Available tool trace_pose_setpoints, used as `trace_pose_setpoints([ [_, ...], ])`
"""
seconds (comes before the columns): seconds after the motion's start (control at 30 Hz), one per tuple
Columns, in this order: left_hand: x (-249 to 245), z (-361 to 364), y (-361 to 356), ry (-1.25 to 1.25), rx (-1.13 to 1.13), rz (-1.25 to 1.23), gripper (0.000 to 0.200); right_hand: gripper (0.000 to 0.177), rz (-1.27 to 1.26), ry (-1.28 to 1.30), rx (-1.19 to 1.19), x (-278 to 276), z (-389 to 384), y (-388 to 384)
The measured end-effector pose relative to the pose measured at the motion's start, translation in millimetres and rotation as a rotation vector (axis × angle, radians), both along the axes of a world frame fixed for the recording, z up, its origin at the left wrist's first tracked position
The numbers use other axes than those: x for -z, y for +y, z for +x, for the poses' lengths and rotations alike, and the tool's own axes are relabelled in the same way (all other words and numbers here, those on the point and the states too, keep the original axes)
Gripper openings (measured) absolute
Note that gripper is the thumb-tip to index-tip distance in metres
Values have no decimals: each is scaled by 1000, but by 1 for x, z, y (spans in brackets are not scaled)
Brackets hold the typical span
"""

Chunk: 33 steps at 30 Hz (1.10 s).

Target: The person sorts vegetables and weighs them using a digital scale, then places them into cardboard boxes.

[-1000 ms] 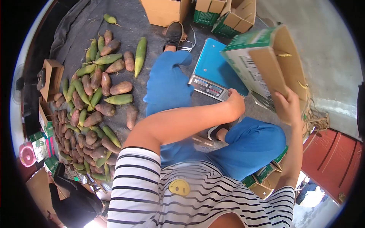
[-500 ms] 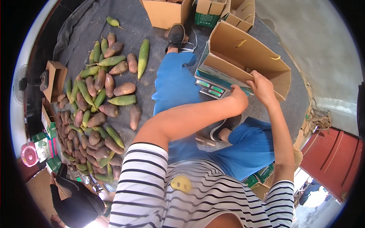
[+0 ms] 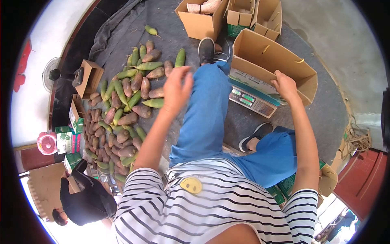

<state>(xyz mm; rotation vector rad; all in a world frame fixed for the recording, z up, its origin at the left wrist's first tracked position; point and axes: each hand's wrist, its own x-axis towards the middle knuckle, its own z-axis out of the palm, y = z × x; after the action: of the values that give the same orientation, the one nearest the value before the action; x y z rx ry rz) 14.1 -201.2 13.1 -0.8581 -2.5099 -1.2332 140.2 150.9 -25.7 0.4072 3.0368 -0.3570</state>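
A tall cardboard box [image 3: 274, 60] with yellow cord handles stands on a digital scale [image 3: 254, 101] whose displays glow green. My right hand [image 3: 286, 84] is closed on the box's near rim, at the right side. My left hand [image 3: 177, 90] hangs beside my knee over the edge of a large pile, empty, with its fingers somewhat apart. The pile holds long green radishes [image 3: 119, 90] and brownish-purple radishes [image 3: 142, 111]. One big green radish [image 3: 180, 57] lies just beyond my left hand, partly hidden by it.
At the top stand more cardboard boxes [image 3: 200, 25], one with a pinkish cloth item in it. A person in dark clothes [image 3: 90, 200] bends at the lower left. A pink fan [image 3: 47, 143] and small cartons [image 3: 64, 140] stand left. My shoes [image 3: 206, 51] rest on the dark floor sheet.
My left hand has left the box and scale and swung left to the radish pile. My right hand stays on the box rim. The view has shifted, showing more of the scale.
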Motion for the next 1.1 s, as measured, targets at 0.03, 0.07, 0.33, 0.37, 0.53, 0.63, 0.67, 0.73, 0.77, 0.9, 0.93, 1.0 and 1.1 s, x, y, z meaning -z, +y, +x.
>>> trace_pose_setpoints([
  [0.03,30,-16,-29,-123,-69,-163,19,24,0,-1,3,0,0,0],
  [0.07,65,-27,-61,-249,-137,-323,19,24,2,-4,5,1,0,0],
  [0.33,262,21,-205,-838,-355,-831,46,22,-28,17,2,9,-6,4],
  [0.37,270,26,-212,-867,-444,-881,49,21,-26,-29,17,5,-7,2],
  [0.53,303,15,-232,-816,-583,-913,66,20,-51,-73,92,0,-10,-8],
  [0.63,316,9,-228,-751,-567,-886,72,20,-47,-56,74,-1,-9,-12],
  [0.67,313,3,-223,-820,-567,-926,76,20,-47,-49,66,0,-8,-11],
  [0.73,301,-5,-207,-917,-541,-1032,79,20,-47,-49,58,1,-8,-9],
  [0.77,293,-5,-194,-946,-515,-1103,78,20,-48,-58,61,1,-9,-7],
  [0.9,299,8,-186,-807,-512,-1157,78,19,-52,-102,106,-2,-11,-10],
  [0.93,307,9,-187,-836,-500,-1110,77,19,-51,-77,99,-1,-10,-10],
  [1.0,320,11,-197,-888,-474,-1024,75,19,-52,-27,90,3,-7,-12],
  [1.1,317,18,-190,-885,-444,-927,75,19,-79,-40,93,-1,-9,-13],
])
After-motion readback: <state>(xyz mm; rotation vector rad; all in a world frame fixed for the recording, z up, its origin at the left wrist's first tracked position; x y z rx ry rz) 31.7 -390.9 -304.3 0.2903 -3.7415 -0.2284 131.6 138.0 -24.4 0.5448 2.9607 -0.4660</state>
